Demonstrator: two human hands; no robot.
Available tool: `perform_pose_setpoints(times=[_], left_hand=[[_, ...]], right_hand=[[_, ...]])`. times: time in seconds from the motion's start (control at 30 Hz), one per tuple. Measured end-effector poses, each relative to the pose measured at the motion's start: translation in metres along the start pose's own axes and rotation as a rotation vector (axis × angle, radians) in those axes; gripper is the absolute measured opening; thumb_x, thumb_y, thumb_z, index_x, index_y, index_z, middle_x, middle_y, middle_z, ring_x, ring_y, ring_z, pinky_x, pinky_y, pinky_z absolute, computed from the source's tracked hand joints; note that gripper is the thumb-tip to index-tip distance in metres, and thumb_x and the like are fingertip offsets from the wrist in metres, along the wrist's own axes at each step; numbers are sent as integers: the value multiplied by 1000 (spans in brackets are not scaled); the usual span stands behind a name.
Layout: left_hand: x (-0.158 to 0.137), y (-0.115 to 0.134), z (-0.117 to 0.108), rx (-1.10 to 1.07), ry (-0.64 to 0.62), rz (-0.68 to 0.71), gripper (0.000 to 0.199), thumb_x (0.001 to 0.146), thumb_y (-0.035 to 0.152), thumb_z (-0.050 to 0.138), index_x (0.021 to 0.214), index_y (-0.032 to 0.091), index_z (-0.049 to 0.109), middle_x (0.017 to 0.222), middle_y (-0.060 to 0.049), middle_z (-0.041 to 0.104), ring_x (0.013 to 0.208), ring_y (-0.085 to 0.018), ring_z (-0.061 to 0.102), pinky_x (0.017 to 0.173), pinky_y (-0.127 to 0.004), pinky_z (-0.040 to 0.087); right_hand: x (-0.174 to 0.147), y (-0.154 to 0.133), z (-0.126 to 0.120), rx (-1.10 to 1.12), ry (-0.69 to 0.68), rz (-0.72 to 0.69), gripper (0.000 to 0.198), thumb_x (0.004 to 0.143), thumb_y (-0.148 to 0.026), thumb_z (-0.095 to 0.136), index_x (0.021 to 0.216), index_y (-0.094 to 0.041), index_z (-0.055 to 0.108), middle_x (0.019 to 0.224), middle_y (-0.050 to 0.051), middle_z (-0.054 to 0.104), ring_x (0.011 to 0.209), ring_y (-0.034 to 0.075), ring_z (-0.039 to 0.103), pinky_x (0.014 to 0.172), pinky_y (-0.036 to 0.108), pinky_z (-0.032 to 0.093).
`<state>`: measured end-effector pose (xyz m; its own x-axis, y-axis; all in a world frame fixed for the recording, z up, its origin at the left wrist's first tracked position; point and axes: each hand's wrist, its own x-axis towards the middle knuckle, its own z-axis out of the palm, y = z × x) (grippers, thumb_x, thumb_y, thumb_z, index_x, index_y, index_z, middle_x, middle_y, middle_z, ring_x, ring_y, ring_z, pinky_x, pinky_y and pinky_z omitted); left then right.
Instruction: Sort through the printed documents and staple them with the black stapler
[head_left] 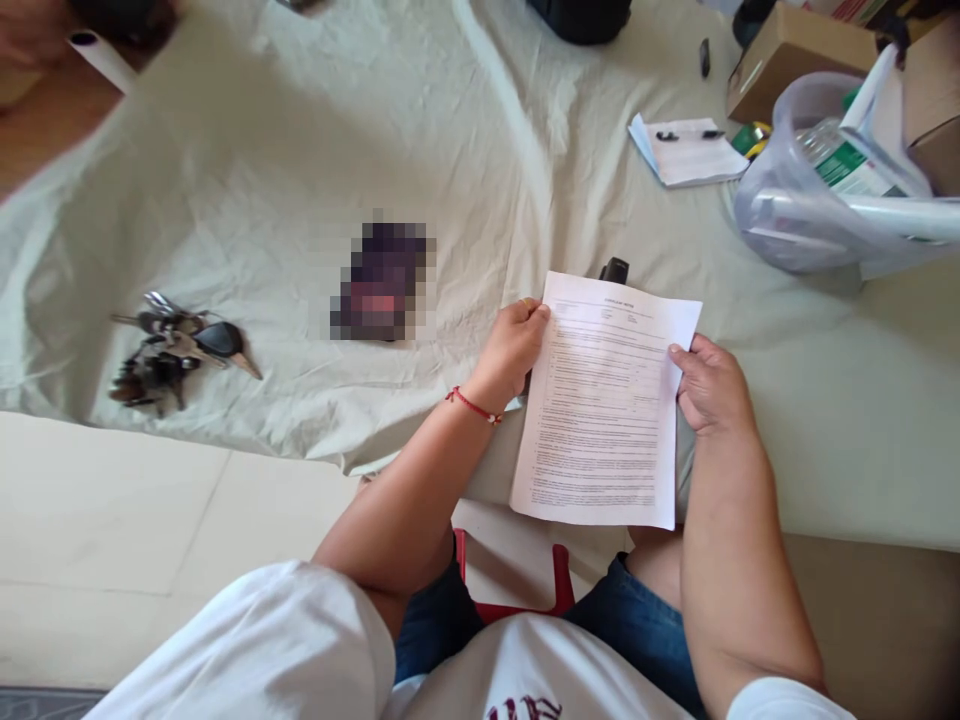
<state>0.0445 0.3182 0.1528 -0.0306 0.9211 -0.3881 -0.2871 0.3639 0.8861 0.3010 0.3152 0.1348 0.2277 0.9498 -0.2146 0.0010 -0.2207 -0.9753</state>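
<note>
Red-framed seat: the red-framed seat (510,565) shows between the knees, under the lower end of the page.
Printed paper: the printed paper (600,430) is lifted at the near edge of the worktop (285,130), text towards the wearer, lower end over the lap; one sheet or several, I cannot tell.
Right grip: the right grip (709,385) pinches the page's right edge, thumb on the printed face.
Left grip: the left grip (517,345) pinches the upper left edge, slightly farther out; a red bracelet (474,405) circles that wrist.
Step in hand: holding the page up with its text facing the wearer, as I judge it.
Next move: any shift of the page calls for both edges moving together, since the lower end hangs unsupported and could sag.
Keys: a bunch of keys (184,345) lies well to the left.
Dark object: a dark object (615,270), mostly hidden, pokes out just beyond the page's top edge.
Pixelated item: a pixelated item (382,280), dark and roughly rectangular, lies between keys and page.
Clear tub: the clear tub (787,225), at right, holds a bottle and papers.
Notepad: the notepad (694,165) carries a dark pen, left of the tub.
Cardboard box: the cardboard box (795,60) stands behind them.
</note>
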Motion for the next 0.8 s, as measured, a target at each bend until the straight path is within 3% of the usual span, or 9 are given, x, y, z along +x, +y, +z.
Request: perform_pose_setpoints(times=[0.13, 0.27, 0.37, 0.57, 0.8], left_hand=[[-5, 2, -1, -161, -148, -138, 16, 94, 33, 71, 90, 17, 67, 83, -8, 73, 82, -22, 72, 82, -38, 60], [-6, 4, -3, -209, -249, -212, 11, 86, 22, 75, 91, 13, 72, 88, -13, 79, 91, -27, 77, 91, -44, 63], [-3, 1, -4, -225, -236, -205, 11, 84, 20, 77, 90, 13, 72, 90, -12, 80, 91, -27, 78, 92, -44, 64], [2, -9, 1, -201, -163, -73, 23, 83, 30, 85, 96, 15, 74, 89, -10, 80, 90, -27, 78, 87, -42, 64], [-2, -11, 8, -65, -93, -25, 27, 88, 41, 81, 96, 17, 71, 88, -8, 78, 92, -26, 77, 84, -37, 62]], right_hand=[[-5, 2, 2, -11, 13, -88, 35, 72, -44, 90, 99, -25, 77, 92, 1, 82, 87, 25, 78, 86, 46, 66], [-9, -2, -2, -50, 7, -105, 38, 74, -50, 90, 100, -26, 77, 90, 1, 81, 87, 24, 78, 86, 46, 66], [-11, -1, -9, -67, 56, -100, 41, 70, -50, 94, 97, -25, 76, 92, 1, 80, 86, 22, 76, 87, 43, 65], [-10, -4, -16, -31, 170, -83, 50, 50, -36, 103, 87, -19, 74, 80, 0, 76, 75, 16, 69, 76, 33, 62], [-10, -7, -19, -55, 202, -137, 36, 55, -25, 98, 80, -20, 73, 74, -3, 72, 70, 12, 63, 69, 26, 55]])
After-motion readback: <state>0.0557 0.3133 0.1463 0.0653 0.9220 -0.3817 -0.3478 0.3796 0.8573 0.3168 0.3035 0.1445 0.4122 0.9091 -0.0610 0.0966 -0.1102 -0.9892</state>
